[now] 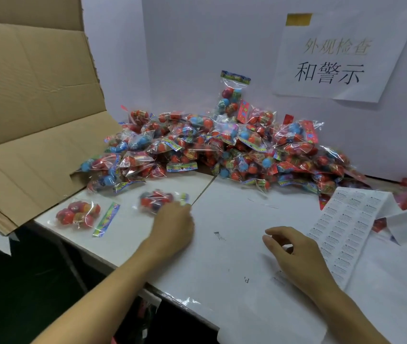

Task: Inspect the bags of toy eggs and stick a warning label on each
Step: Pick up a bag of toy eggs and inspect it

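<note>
- A large corrugated cardboard carton (31, 100) stands at the far left, brown and creased, its flaps folded open over the table edge
- Just in front of it a clear crinkly bag of toy eggs (79, 214) lies flat by itself, red glossy ovals inside and a bright printed header strip at its right end
- A second bag (156, 198), blurred, lies right of the first; the left hand (174, 225) reaches over it with fingertips touching its near right edge, and whether the fingers have closed on it cannot be told
- Behind, a heaped pile of bags (222, 145) runs along the wall, shiny cellophane over red and blue eggs, one bag leaning upright against the wall
- The table (234, 212) is covered in smooth white sheets with a seam running from the pile towards the left hand
- The right hand (297, 254) hovers palm down, fingers loosely curled and parted, holding nothing
- Beside it lies the label sheet (344, 229), white paper gridded with small printed stickers, its far end folded over
- A paper sign (344, 55) with Chinese characters hangs on the pale wall
</note>
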Demonstrator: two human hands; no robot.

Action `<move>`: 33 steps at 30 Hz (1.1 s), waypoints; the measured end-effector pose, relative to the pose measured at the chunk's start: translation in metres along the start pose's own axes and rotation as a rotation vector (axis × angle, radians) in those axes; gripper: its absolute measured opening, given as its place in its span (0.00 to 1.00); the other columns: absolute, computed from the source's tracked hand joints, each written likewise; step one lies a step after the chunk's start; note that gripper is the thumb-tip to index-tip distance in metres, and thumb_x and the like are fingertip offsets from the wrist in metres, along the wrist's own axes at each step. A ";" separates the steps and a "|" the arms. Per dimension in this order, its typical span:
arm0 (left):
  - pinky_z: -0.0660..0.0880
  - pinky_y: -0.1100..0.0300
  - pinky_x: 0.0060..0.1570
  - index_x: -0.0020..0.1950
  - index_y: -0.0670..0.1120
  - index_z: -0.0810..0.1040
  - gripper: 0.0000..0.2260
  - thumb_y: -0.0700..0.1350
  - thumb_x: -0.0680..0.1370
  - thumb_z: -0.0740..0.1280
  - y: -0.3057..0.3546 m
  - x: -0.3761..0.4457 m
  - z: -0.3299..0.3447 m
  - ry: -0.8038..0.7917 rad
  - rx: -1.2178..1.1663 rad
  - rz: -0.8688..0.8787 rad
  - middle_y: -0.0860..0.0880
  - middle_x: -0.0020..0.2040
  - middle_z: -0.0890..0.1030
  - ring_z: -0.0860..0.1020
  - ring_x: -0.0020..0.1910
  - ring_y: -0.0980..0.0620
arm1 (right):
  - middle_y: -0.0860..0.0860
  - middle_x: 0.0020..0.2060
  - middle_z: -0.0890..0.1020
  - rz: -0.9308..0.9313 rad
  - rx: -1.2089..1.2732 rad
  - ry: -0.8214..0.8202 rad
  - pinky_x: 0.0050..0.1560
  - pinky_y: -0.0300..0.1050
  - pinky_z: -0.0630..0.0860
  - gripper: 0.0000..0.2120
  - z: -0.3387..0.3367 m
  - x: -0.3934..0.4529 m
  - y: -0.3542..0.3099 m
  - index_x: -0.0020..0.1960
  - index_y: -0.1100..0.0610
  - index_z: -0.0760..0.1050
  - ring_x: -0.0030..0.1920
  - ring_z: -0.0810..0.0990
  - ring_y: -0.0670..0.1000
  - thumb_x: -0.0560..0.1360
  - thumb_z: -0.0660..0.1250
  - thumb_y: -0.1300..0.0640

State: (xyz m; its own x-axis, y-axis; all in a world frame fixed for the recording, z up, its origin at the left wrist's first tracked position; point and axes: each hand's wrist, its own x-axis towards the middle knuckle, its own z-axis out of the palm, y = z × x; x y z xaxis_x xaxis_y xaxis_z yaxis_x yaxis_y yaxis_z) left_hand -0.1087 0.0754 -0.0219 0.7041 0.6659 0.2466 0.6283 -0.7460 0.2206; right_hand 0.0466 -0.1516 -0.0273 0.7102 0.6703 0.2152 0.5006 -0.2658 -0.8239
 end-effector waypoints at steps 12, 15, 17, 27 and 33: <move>0.79 0.54 0.49 0.58 0.43 0.77 0.11 0.32 0.78 0.65 0.126 0.009 0.013 -0.026 -0.582 0.081 0.44 0.48 0.84 0.81 0.47 0.47 | 0.44 0.48 0.83 0.013 0.029 0.020 0.46 0.30 0.74 0.13 -0.001 0.001 0.000 0.59 0.52 0.81 0.49 0.80 0.38 0.75 0.75 0.56; 0.81 0.64 0.43 0.55 0.47 0.79 0.12 0.33 0.76 0.70 0.145 0.006 0.012 -0.036 -0.937 -0.029 0.50 0.45 0.86 0.84 0.41 0.55 | 0.42 0.57 0.79 0.003 0.099 -0.019 0.54 0.39 0.77 0.24 -0.003 0.000 -0.003 0.64 0.49 0.76 0.58 0.78 0.40 0.70 0.79 0.53; 0.80 0.69 0.41 0.54 0.49 0.79 0.11 0.35 0.76 0.72 0.151 0.003 0.013 -0.064 -1.013 0.014 0.52 0.45 0.85 0.84 0.42 0.58 | 0.42 0.56 0.80 0.041 0.181 0.029 0.53 0.42 0.80 0.24 -0.004 0.000 -0.003 0.60 0.48 0.74 0.56 0.80 0.42 0.69 0.80 0.55; 0.82 0.58 0.49 0.59 0.43 0.80 0.07 0.41 0.82 0.67 0.133 0.010 -0.025 -0.309 -1.355 0.273 0.46 0.51 0.87 0.86 0.51 0.48 | 0.55 0.43 0.86 0.243 0.762 0.163 0.41 0.44 0.76 0.09 -0.023 0.015 -0.002 0.49 0.59 0.82 0.44 0.85 0.52 0.70 0.77 0.60; 0.79 0.62 0.53 0.55 0.54 0.81 0.10 0.56 0.76 0.74 0.122 0.025 -0.020 -0.064 -0.984 0.176 0.57 0.53 0.83 0.81 0.53 0.59 | 0.55 0.36 0.82 0.216 1.096 -0.004 0.41 0.44 0.77 0.06 -0.039 0.016 -0.004 0.42 0.59 0.83 0.38 0.81 0.51 0.69 0.72 0.56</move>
State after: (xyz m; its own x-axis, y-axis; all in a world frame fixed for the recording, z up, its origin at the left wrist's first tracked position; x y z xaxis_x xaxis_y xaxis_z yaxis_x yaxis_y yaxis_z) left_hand -0.0208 0.0007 0.0299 0.7951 0.5236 0.3060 -0.0193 -0.4824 0.8757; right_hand 0.0753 -0.1668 -0.0002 0.7272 0.6863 0.0115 -0.3415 0.3763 -0.8613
